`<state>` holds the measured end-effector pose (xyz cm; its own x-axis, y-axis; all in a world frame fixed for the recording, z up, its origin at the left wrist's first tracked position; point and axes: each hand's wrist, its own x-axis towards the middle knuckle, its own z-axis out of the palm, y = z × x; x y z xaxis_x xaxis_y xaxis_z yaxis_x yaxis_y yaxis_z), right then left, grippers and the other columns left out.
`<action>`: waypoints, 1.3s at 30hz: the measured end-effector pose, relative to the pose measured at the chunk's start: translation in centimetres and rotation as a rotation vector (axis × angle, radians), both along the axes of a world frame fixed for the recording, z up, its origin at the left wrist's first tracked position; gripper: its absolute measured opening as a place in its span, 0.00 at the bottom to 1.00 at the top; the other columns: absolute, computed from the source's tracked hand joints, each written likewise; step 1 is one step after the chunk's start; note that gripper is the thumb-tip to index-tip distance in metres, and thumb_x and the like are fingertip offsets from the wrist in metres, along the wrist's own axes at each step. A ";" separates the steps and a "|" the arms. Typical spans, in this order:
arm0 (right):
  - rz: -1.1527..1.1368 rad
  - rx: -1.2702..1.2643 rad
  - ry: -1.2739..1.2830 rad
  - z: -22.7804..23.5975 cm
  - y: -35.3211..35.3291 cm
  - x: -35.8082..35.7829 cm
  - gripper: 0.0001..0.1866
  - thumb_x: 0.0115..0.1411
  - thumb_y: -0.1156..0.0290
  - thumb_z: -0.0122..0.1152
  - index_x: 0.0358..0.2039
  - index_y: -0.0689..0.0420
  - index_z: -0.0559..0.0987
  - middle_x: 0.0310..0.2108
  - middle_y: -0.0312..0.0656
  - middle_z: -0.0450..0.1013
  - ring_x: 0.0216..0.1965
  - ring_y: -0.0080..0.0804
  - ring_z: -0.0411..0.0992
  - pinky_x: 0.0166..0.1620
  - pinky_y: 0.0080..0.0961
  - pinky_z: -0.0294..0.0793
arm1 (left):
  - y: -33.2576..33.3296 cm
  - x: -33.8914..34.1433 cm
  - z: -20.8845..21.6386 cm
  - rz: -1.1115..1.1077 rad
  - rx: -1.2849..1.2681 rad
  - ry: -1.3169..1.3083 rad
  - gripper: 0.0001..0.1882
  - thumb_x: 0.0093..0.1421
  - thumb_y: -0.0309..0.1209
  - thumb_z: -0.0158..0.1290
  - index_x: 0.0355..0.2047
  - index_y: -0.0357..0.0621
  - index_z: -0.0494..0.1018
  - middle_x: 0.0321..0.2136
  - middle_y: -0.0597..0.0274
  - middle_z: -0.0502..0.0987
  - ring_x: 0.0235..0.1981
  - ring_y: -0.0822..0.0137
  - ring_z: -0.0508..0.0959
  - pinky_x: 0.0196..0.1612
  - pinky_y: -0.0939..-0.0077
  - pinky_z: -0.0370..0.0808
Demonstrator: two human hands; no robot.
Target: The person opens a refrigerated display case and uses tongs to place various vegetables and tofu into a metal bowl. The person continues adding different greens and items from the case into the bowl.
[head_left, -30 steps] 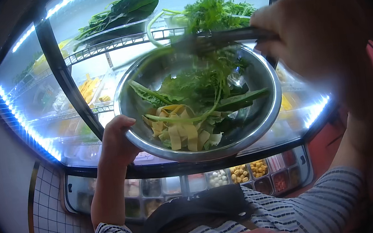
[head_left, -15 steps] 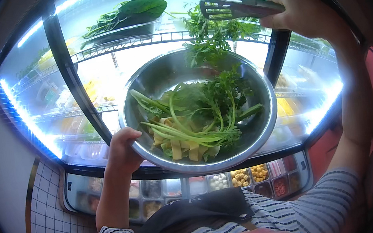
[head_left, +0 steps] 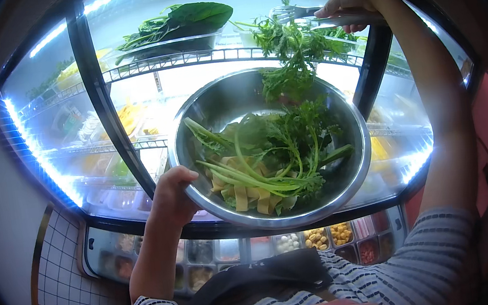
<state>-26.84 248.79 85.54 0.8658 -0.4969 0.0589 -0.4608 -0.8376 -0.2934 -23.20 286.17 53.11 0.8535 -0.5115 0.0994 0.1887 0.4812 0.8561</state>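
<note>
My left hand grips the left rim of a large stainless steel bowl, tilted so its inside shows. In the bowl lie long-stemmed leafy greens and wide, flat, pale yellow strips. My right hand is closed around metal tongs at the upper right. Their slotted ends are at frilly greens on the upper shelf, beyond the bowl. Some of those greens hang down over the bowl's far rim. Whether the tongs pinch any leaves is hard to see.
A lit display cooler with wire shelves stands in front, its dark frame posts on both sides. Broad dark green leaves rest in a clear tub at upper left. Below the bowl runs a row of small food bins.
My right hand has moved left and up, turning the tongs and bringing their ends among the shelf greens. The bowl and my left hand have shifted slightly right.
</note>
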 end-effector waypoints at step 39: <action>0.360 -1.349 -0.221 -19.9 10.3 -15.3 0.20 0.55 0.72 0.68 0.49 0.63 0.79 0.29 0.44 0.75 0.28 0.36 0.76 0.29 0.31 0.73 | 0.8 2.3 -3.0 -0.180 -0.190 0.168 0.22 0.51 0.28 0.48 0.44 0.22 0.72 0.34 0.46 0.80 0.30 0.57 0.83 0.37 0.69 0.82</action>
<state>-42.18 259.12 65.66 0.8419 0.2924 0.4536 -0.2150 -0.5893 0.7788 -20.86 286.95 50.09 0.7632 -0.6420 0.0726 0.4168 0.5752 0.7038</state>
